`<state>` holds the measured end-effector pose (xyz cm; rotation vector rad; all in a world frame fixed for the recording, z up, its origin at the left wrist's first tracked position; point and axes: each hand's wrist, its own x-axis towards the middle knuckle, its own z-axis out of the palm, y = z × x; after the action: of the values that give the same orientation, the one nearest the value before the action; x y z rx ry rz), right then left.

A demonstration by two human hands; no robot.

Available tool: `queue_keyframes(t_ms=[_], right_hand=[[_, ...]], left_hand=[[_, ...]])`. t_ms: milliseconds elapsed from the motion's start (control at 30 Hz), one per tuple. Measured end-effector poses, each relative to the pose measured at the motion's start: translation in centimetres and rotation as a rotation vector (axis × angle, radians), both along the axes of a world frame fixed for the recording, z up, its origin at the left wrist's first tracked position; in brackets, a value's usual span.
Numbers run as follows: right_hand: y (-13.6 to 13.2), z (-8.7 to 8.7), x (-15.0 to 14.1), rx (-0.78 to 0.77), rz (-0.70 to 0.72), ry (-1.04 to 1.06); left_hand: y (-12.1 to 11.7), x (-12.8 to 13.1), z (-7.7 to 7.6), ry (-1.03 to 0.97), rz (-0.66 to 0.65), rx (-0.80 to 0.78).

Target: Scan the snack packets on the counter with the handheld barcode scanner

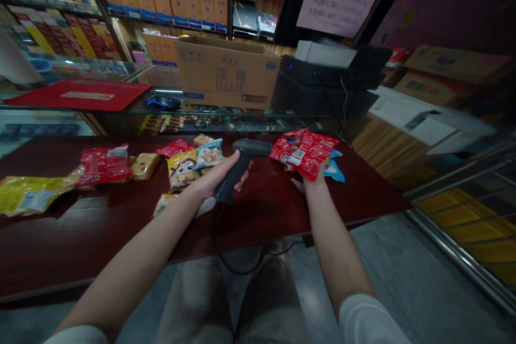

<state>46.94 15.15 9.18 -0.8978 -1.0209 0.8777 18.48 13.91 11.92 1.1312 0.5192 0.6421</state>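
My left hand (213,177) grips a black corded barcode scanner (237,172) above a dark red wooden counter (80,236), with its head pointing toward my right hand. My right hand (312,178) holds up a crumpled red snack packet (304,153), which hides most of the fingers. A blue and white packet (335,167) lies partly behind that hand. Several snack packets lie spread left of the scanner, among them a yellow packet (182,169) and a red packet (105,165). The scanner's cable (234,266) hangs down past the counter's front edge.
A glass display counter stands behind the wooden top, holding a blue-lit computer mouse (163,102), a red mat (76,94) and a cardboard box (226,72). A black machine (322,78) stands to the right of the box. Shelves of boxed goods fill the background.
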Motion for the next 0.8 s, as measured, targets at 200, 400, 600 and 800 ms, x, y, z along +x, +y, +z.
queue_keyframes(t_ms=[200,400,600,800], right_hand=[[0.2,-0.3,-0.8,-0.013,0.115,0.536],[0.1,-0.2,-1.5,-0.004,0.145,0.675],[0.2,-0.3,-1.6,-0.019,0.125,0.594],[0.0,-0.9,-0.7,0.012,0.092,0.394]], left_hand=[[0.5,0.3,-0.9,0.015,-0.006,0.008],[-0.1,0.9,-1.0,0.041,-0.001,0.047],[-0.8,1.4,-0.8,0.011,0.018,0.089],[-1.1,1.3,-0.3,0.004,0.038,0.099]])
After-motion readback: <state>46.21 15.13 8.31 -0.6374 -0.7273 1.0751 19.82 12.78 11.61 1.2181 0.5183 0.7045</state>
